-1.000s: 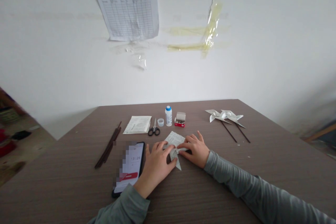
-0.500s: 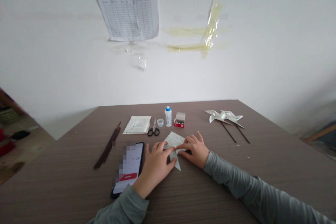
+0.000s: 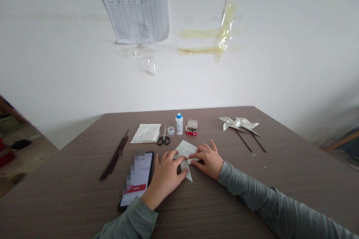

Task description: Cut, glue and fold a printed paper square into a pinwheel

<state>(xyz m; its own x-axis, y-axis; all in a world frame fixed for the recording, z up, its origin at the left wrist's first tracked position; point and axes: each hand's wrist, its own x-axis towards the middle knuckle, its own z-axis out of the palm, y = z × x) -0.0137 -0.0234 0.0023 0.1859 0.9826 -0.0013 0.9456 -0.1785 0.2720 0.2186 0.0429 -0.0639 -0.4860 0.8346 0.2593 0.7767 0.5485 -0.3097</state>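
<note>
A sheet of printed paper (image 3: 184,148), partly folded with pointed corners, lies on the table between my hands. My left hand (image 3: 167,173) grips its left side, fingers curved over the edge and the thumb near the lower point. From the right, my right hand (image 3: 208,160) pinches the paper close to its middle, the little finger raised. The fingertips of both hands nearly meet at the centre and cover part of the folds.
Behind the paper stand scissors (image 3: 163,138), a small clear cup (image 3: 171,130), a white bottle (image 3: 179,124) and a red box of small metal pieces (image 3: 192,128). Around them are stacked paper (image 3: 146,133), dark sticks (image 3: 114,157), a phone (image 3: 137,179) and two paper pinwheels (image 3: 238,124).
Both hands keep their hold on the paper with almost no movement. The view has shifted very slightly, and the digits on the phone's screen have changed.
</note>
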